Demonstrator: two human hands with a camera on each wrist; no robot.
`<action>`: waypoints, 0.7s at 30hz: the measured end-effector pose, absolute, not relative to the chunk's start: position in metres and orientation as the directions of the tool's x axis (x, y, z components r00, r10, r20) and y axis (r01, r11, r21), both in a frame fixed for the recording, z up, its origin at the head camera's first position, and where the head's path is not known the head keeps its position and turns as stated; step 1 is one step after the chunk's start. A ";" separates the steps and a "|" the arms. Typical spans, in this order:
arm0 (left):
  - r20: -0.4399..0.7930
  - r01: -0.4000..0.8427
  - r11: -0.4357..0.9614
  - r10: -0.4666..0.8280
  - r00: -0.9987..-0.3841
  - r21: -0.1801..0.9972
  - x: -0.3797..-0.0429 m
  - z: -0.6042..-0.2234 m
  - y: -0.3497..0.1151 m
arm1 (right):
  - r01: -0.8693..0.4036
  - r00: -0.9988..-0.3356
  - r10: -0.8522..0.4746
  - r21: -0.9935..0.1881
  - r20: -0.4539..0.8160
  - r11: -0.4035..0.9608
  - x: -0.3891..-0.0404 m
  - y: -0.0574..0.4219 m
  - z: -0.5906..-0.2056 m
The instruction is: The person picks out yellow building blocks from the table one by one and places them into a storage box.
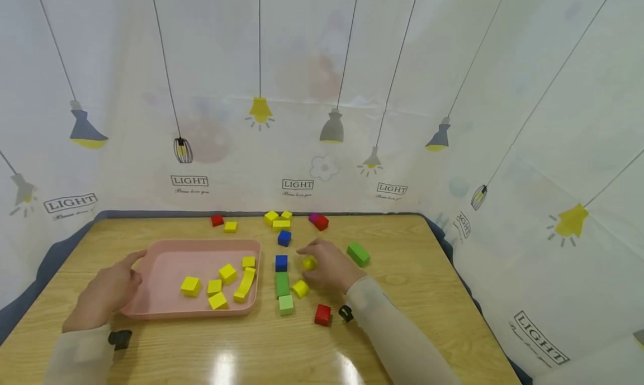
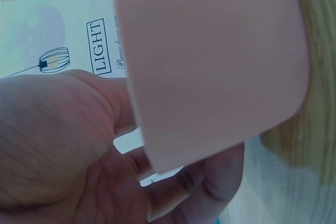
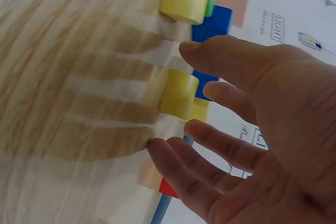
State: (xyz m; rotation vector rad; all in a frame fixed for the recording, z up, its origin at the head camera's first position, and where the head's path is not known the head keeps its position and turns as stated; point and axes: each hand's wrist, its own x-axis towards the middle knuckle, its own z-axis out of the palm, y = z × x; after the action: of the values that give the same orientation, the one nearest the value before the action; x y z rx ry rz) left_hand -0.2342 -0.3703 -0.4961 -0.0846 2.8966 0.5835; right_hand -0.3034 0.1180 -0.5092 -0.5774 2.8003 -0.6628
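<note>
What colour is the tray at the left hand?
Pink; the tray shows best in the head view.

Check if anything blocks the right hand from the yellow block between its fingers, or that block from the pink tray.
Nothing visible between the right hand and the yellow block. On the straight line to the pink tray, yes: a blue block, then the tray's raised rim. Lifting over should clear both.

In the head view my right hand [image 1: 327, 265] partly hides the yellow block [image 1: 308, 263] at its fingers; part of my left hand [image 2: 92, 163] is lost behind the pink tray [image 2: 220, 66], itself cut off above the hand in the left wrist view.
</note>
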 end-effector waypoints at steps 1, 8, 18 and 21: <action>-0.189 -0.088 0.922 -0.016 -0.982 0.377 -0.234 -0.496 -0.371 | -0.334 -0.899 -0.425 -0.460 -0.108 0.823 -0.305 0.117 -0.510; -0.206 -0.096 0.920 -0.017 -0.978 0.380 -0.235 -0.496 -0.372 | -0.406 -0.880 -0.470 -0.405 -0.069 0.819 -0.309 0.113 -0.516; -0.184 -0.069 0.921 0.003 -0.983 0.384 -0.234 -0.497 -0.373 | -0.432 -0.877 -0.479 -0.373 -0.039 0.821 -0.309 0.111 -0.516; -0.190 -0.076 0.922 -0.003 -0.982 0.379 -0.235 -0.496 -0.373 | -0.422 -0.880 -0.473 -0.382 -0.044 0.822 -0.310 0.111 -0.517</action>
State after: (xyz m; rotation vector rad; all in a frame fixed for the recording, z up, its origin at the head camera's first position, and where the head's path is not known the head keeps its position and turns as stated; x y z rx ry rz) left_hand -0.2345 -0.3728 -0.4965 -0.0599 2.8958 0.5818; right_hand -0.3097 0.1114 -0.5171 -0.7081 2.8669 -0.5541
